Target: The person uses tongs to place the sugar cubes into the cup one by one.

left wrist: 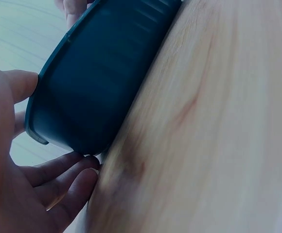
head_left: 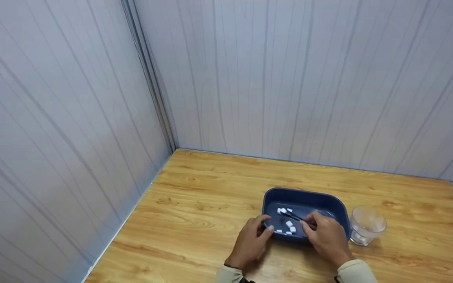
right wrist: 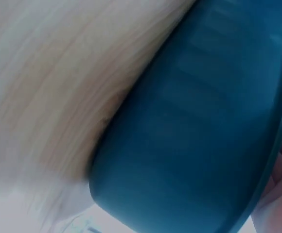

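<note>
A dark blue tray (head_left: 305, 191) with rounded corners and raised walls sits on the table, holding several small white cubes (head_left: 289, 223). At its near left corner my left hand (head_left: 250, 240) grips the rim between thumb and fingers; in the left wrist view the other fingers lie along the outer wall (left wrist: 102, 82). My right hand (head_left: 328, 237) reaches over the near right side and pinches black tweezers (head_left: 295, 216). Their tips point left, right at a cluster of cubes (head_left: 283, 211) near the tray's left side. In the right wrist view the tray wall (right wrist: 189, 126) hides most of that hand.
A clear drinking glass (head_left: 368, 224) stands close to the tray's right side. The wood-grain table (head_left: 195, 212) meets a pale panelled wall (head_left: 242, 86) at the back and another panel (head_left: 61, 129) on the left.
</note>
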### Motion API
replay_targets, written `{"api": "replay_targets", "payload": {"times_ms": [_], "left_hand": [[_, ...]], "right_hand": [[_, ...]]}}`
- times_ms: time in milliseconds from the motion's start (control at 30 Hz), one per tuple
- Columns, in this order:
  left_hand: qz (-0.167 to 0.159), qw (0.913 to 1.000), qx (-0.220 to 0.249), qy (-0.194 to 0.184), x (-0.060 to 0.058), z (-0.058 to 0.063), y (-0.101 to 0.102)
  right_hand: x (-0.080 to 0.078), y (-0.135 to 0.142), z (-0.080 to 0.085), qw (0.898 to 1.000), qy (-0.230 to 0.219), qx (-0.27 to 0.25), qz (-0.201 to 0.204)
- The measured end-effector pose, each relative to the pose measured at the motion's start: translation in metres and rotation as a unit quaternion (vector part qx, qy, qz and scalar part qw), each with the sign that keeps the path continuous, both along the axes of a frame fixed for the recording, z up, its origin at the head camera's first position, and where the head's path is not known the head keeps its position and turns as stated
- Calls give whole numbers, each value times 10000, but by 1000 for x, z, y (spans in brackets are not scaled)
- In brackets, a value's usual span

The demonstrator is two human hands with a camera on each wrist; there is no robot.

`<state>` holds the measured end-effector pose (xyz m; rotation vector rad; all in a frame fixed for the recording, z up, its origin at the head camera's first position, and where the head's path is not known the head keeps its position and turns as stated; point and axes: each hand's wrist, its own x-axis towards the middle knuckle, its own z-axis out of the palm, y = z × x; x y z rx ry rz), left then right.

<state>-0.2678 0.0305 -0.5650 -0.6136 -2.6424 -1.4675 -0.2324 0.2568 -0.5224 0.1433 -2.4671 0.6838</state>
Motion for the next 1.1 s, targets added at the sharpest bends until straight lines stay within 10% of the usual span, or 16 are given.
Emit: {"api": "replay_targets", "payload": {"times_ms": [1100], "left_hand": [[-12,10000,14,6,1,1,0]], "right_hand": [[18,25,5,9972,702,-95,-248]]}}
